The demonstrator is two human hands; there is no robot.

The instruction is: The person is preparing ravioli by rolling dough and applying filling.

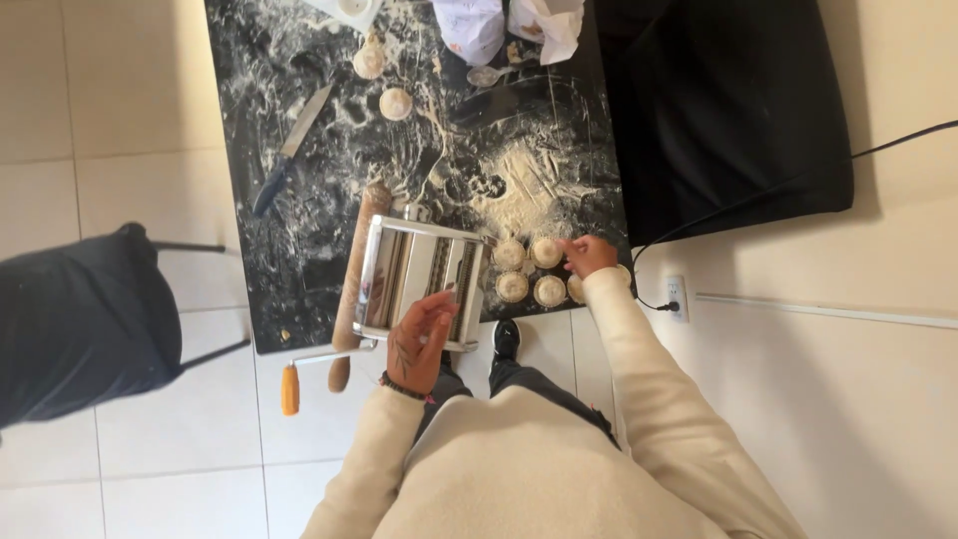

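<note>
A metal pasta machine stands at the near edge of a black, floured table. My left hand rests on its near side, fingers spread, holding nothing. To the right, several round dough pieces lie in a cluster by the edge. My right hand reaches among them, fingertips touching one round piece; whether it grips it is unclear. A wooden rolling pin lies along the machine's left side.
A blue-handled knife lies at the left. Two more dough rounds and a spoon sit further back, beside white bags. The crank's orange handle sticks out over the tiled floor. A dark chair stands left.
</note>
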